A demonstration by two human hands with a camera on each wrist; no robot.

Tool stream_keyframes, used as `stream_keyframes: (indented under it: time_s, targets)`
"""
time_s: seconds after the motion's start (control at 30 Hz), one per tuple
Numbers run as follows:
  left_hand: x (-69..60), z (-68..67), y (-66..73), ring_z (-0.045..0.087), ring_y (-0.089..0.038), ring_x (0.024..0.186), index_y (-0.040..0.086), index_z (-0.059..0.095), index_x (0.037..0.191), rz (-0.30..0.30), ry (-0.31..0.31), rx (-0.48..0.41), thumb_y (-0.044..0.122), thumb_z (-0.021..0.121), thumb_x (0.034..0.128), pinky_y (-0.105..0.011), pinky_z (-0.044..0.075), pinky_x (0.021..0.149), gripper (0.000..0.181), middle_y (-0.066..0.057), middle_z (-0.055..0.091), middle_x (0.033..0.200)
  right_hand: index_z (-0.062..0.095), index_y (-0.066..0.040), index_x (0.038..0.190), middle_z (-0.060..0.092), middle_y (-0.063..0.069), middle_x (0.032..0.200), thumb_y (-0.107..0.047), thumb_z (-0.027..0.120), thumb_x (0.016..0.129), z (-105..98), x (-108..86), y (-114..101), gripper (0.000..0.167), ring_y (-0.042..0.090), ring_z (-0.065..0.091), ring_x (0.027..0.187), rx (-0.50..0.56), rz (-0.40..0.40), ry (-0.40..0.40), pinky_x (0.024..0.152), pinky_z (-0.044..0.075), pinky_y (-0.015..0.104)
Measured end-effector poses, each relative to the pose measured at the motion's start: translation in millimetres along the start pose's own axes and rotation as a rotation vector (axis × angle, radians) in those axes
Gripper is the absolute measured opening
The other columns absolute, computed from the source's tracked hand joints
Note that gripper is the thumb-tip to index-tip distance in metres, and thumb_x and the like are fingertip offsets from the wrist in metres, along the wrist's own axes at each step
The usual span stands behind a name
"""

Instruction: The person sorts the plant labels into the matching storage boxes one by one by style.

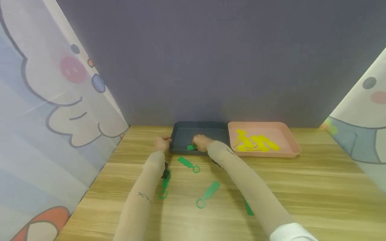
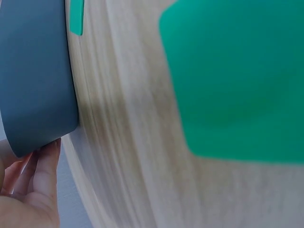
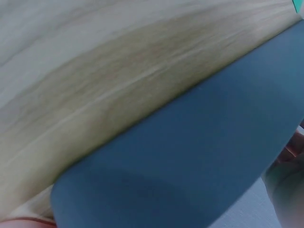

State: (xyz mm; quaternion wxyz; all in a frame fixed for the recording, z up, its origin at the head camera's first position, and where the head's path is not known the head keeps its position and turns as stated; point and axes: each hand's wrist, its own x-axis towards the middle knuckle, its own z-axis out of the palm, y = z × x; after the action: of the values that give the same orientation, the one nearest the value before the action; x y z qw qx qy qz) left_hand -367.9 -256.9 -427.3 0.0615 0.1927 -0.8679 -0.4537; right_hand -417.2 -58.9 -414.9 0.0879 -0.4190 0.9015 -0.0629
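A dark blue-grey tray stands against the back panel. At its left side my left hand grips the wall, with fingers against the outside in the left wrist view. Inside the tray, near its front wall, my right hand pinches a flat green tag; the tag's far end is hidden by the fingers. Several more green tags with ring ends lie on the table, among them one green tag just in front of the tray, another by the left wrist and a third between the forearms.
A pink tray adjoins the dark tray on the right and holds several yellow tags. One green tag lies partly hidden under the right forearm. A grey panel closes off the back of the wooden table; printed curtains hang at the sides.
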Motion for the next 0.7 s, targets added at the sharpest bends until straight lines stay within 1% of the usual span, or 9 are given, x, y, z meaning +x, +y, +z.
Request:
stream_keyframes:
  time_s: [0.1, 0.3, 0.5, 0.7]
  targets:
    - [-0.4, 1.2, 0.6, 0.047, -0.034, 0.122, 0.003, 0.061, 0.118, 0.002, 0.003, 0.003, 0.015, 0.053, 0.0914, -0.044, 0.042, 0.099, 0.030, -0.018, 0.055, 0.128, 0.070, -0.007, 0.100, 0.067, 0.006, 0.102, -0.007, 0.064, 0.084, 0.1, 0.5, 0.8, 0.017, 0.022, 0.060, 0.099, 0.004, 0.013, -0.008, 0.088, 0.049, 0.032]
    - [1.2, 2.6, 0.9, 0.049, -0.033, 0.119, 0.003, 0.061, 0.117, 0.012, 0.008, 0.003, 0.015, 0.054, 0.0912, -0.043, 0.044, 0.097, 0.030, -0.017, 0.056, 0.126, 0.069, -0.006, 0.103, 0.067, 0.008, 0.105, -0.004, 0.065, 0.083, -1.9, -0.4, 0.2, 0.020, 0.024, 0.061, 0.102, 0.059, 0.045, -0.023, 0.089, 0.050, 0.033]
    - [-1.2, 1.8, 1.1, 0.049, -0.034, 0.120, 0.002, 0.061, 0.118, 0.003, -0.002, -0.003, 0.015, 0.053, 0.0916, -0.043, 0.043, 0.098, 0.030, -0.018, 0.055, 0.127, 0.068, -0.005, 0.103, 0.066, 0.009, 0.107, -0.005, 0.065, 0.083, -0.3, 0.1, 1.0, 0.020, 0.025, 0.060, 0.103, 0.055, 0.039, -0.021, 0.092, 0.049, 0.034]
    - [-1.8, 0.8, 0.8, 0.048, -0.034, 0.120, 0.003, 0.061, 0.118, 0.006, -0.002, -0.002, 0.016, 0.053, 0.0916, -0.044, 0.042, 0.099, 0.030, -0.018, 0.055, 0.127, 0.068, -0.005, 0.106, 0.066, 0.009, 0.109, -0.005, 0.065, 0.084, 0.3, 0.1, 0.8, 0.022, 0.026, 0.059, 0.105, 0.078, 0.057, -0.035, 0.092, 0.048, 0.034]
